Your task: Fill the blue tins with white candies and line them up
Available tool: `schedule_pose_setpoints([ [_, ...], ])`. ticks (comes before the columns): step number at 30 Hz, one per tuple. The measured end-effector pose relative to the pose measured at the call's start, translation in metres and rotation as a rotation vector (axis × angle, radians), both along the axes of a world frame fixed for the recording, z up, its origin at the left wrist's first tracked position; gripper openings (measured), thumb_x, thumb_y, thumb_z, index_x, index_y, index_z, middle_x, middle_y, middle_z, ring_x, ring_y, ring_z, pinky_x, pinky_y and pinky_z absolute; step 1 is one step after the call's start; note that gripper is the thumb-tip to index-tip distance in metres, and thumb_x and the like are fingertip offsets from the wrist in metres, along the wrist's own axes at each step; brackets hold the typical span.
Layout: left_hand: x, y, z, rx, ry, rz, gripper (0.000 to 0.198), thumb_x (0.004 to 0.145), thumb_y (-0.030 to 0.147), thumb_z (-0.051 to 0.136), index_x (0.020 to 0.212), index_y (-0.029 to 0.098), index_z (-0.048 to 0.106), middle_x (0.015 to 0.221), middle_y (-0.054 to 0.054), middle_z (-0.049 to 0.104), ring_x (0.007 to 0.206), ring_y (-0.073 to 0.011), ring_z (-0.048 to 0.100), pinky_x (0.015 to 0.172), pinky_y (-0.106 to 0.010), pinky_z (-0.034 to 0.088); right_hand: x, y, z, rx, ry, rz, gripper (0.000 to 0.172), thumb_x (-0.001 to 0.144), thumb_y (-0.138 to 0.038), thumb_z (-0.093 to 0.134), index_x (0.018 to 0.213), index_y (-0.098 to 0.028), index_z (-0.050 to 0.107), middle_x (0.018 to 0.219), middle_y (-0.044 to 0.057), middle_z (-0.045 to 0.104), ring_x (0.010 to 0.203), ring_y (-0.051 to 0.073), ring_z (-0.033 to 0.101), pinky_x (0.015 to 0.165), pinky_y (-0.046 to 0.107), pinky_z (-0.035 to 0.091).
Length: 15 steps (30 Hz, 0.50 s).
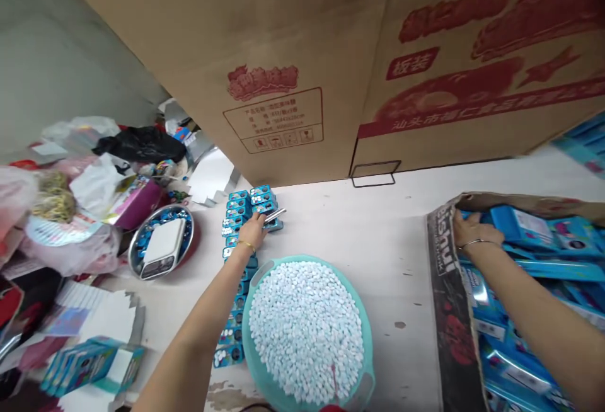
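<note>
My left hand [253, 230] is over the far end of the rows of small blue boxes [229, 356], its fingers closed on a short, shiny silver stick-like tool [275, 215] that points right. Dark round openings and white shapes show on the boxes. My right hand [475, 235] reaches into an open cardboard carton [454, 311] at the right, beside blue packages [524, 232]; its fingertips are hidden. Between my arms, a turquoise basin [366, 336] holds a heap of small pale white-blue pellets [307, 330].
Large brown cartons [302, 34] wall off the back of the white table [392, 273]. To the left are a metal bowl [191, 251] with blue wrapped pieces, a white device [164, 247] resting on it, plastic bags [75, 135] and more blue boxes [85, 365].
</note>
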<state>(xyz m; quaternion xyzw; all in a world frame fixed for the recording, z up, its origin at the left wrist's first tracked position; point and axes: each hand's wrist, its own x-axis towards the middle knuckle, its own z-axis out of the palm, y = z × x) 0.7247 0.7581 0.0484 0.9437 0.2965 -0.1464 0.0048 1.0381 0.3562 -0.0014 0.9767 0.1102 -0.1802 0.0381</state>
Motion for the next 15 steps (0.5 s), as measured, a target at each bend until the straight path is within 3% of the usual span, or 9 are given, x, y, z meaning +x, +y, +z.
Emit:
schedule_pose_setpoints([
  [3, -0.002, 0.007, -0.005, 0.029, -0.121, 0.051, 0.037, 0.085, 0.026, 0.055, 0.12, 0.02, 0.048, 0.123, -0.011, 0.048, 0.103, -0.0249, 0.059, 0.079, -0.032, 0.049, 0.007, -0.007, -0.003, -0.061, 0.034, 0.023, 0.04, 0.087, -0.019, 0.042, 0.126, -0.018, 0.048, 0.12, 0.029, 0.047, 0.103, 0.038, 0.061, 0.071, 0.046, 0.039],
  [6, -0.011, -0.003, -0.003, -0.061, -0.329, -0.001, 0.044, 0.085, 0.031, 0.056, 0.125, 0.017, 0.043, 0.119, -0.012, 0.051, 0.106, -0.0249, 0.057, 0.086, -0.035, 0.048, 0.013, -0.012, 0.002, -0.075, 0.097, 0.134, 0.051, 0.081, -0.026, 0.053, 0.13, -0.017, 0.042, 0.123, 0.029, 0.044, 0.1, 0.037, 0.063, 0.072, 0.045, 0.04],
  [11, -0.062, -0.064, 0.012, -0.373, -0.446, -0.219, 0.027, 0.093, 0.033, 0.041, 0.111, 0.018, 0.053, 0.099, -0.008, 0.059, 0.094, -0.0209, 0.059, 0.086, -0.036, 0.049, 0.016, -0.016, 0.027, 0.001, 0.142, 0.348, 0.072, 0.064, -0.044, 0.071, 0.123, -0.01, 0.048, 0.122, 0.028, 0.047, 0.101, 0.04, 0.059, 0.081, 0.046, 0.041],
  [13, -0.092, -0.093, 0.016, -0.471, -0.449, -0.213, 0.027, 0.092, 0.036, 0.042, 0.11, 0.019, 0.053, 0.101, -0.008, 0.06, 0.096, -0.0206, 0.06, 0.088, -0.035, 0.049, 0.013, -0.025, 0.04, 0.045, 0.065, 0.351, 0.084, 0.06, -0.051, 0.071, 0.128, -0.009, 0.042, 0.126, 0.025, 0.045, 0.111, 0.04, 0.053, 0.088, 0.045, 0.04],
  [15, -0.124, -0.118, 0.018, -0.534, -0.449, -0.16, 0.028, 0.092, 0.039, 0.043, 0.109, 0.02, 0.054, 0.103, -0.007, 0.061, 0.098, -0.0211, 0.06, 0.089, -0.035, 0.049, 0.004, -0.041, 0.055, 0.224, -0.063, 0.305, 0.097, 0.057, -0.056, 0.072, 0.133, -0.009, 0.034, 0.129, 0.024, 0.044, 0.118, 0.038, 0.047, 0.094, 0.045, 0.039],
])
